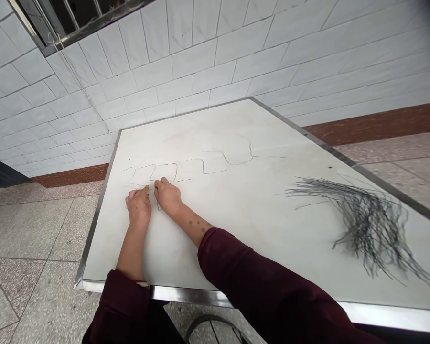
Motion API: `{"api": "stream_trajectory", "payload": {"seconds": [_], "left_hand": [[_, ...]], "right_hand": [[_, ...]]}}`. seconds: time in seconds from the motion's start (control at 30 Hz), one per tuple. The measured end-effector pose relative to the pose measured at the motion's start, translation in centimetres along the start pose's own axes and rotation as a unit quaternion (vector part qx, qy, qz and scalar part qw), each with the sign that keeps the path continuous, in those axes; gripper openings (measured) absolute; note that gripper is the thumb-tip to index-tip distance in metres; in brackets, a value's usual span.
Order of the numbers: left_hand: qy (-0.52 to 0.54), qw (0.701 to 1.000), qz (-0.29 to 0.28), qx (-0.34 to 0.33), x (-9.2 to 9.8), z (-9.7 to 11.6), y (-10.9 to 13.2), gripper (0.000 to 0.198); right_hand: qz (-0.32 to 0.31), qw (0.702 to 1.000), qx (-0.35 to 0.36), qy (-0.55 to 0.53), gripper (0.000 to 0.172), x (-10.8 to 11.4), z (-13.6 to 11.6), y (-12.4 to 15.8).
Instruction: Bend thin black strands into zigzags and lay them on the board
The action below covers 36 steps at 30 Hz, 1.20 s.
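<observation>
My left hand (pixel 139 208) rests low over the left part of the white table, its fingers closed in a pinch. Close beside it, my right hand (pixel 167 195) pinches too, fingertips down near the tabletop. A thin dark wire (pixel 151 188) shows in the small gap between the two sets of fingertips. Beyond the hands, several bent wires (pixel 176 172) lie in a row, most with a stepped, Z-like shape. Part of another bent wire (pixel 159 207) shows under my right wrist. My palms hide the rest of what lies beneath them.
A loose heap of dark, kinked wires (pixel 365 215) spreads over the right side of the table (pixel 243 229), which has a metal edge. Behind stands a white tiled wall (pixel 200 62) with a barred window (pixel 79 19). Below the near edge, a round rim with spokes (pixel 215 322) shows.
</observation>
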<state>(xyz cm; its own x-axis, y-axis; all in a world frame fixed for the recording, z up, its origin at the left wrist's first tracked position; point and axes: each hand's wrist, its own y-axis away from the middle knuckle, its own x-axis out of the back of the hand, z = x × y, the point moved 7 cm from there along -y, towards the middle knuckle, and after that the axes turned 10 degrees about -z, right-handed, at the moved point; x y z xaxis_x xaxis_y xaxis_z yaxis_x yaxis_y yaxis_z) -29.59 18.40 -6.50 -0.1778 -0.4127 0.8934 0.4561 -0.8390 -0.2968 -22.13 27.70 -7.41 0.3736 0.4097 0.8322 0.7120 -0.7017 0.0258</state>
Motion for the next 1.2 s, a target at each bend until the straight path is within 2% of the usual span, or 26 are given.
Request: {"api": "stream_trajectory", "payload": {"seconds": [0.13,0.2,0.3,0.37,0.43,0.5,0.63,0.77,0.87,1.07,1.2], "left_hand": [[0.004,1.0,-0.011,0.001,-0.1,0.0,0.0,0.039],[0.009,1.0,-0.003,0.003,0.2,0.0,0.1,0.04],[0.016,1.0,0.02,-0.004,0.9,0.2,0.2,0.04],[0.026,0.999,0.035,-0.018,1.4,0.5,0.2,0.04],[0.039,0.997,0.04,-0.044,1.7,1.0,0.3,0.039],[0.044,0.996,0.023,-0.079,1.6,1.7,0.3,0.039],[0.036,0.991,-0.045,-0.118,0.4,2.6,0.4,0.043],[0.019,0.989,-0.094,-0.114,-0.8,2.5,0.7,0.05],[0.011,0.987,-0.112,-0.111,-1.3,2.3,0.9,0.052],[-0.006,0.99,-0.108,-0.089,-1.5,1.9,0.8,0.051],[0.031,0.995,-0.055,-0.082,-0.1,1.9,0.5,0.047]], "right_hand": [[0.015,0.999,0.002,-0.029,0.019,0.7,0.5,0.0],[0.043,0.995,0.017,-0.094,0.02,2.1,1.0,0.2],[0.109,0.968,0.049,-0.22,0.019,4.9,1.9,1.0],[0.141,0.954,0.056,-0.257,0.019,6.4,2.5,1.7],[0.139,0.954,0.059,-0.259,0.017,6.9,2.9,2.6],[0.1,0.964,0.073,-0.237,0.015,6.4,3.0,3.4],[0.001,0.976,0.138,-0.165,0.012,4.4,2.8,4.9],[-0.034,0.974,0.207,-0.084,0.009,3.5,2.6,5.8],[-0.052,0.967,0.238,-0.071,0.01,2.8,2.4,5.8],[-0.036,0.957,0.28,-0.068,0.013,1.4,2.0,5.6],[-0.018,0.958,0.278,-0.071,0.006,1.4,2.0,5.3]]}}
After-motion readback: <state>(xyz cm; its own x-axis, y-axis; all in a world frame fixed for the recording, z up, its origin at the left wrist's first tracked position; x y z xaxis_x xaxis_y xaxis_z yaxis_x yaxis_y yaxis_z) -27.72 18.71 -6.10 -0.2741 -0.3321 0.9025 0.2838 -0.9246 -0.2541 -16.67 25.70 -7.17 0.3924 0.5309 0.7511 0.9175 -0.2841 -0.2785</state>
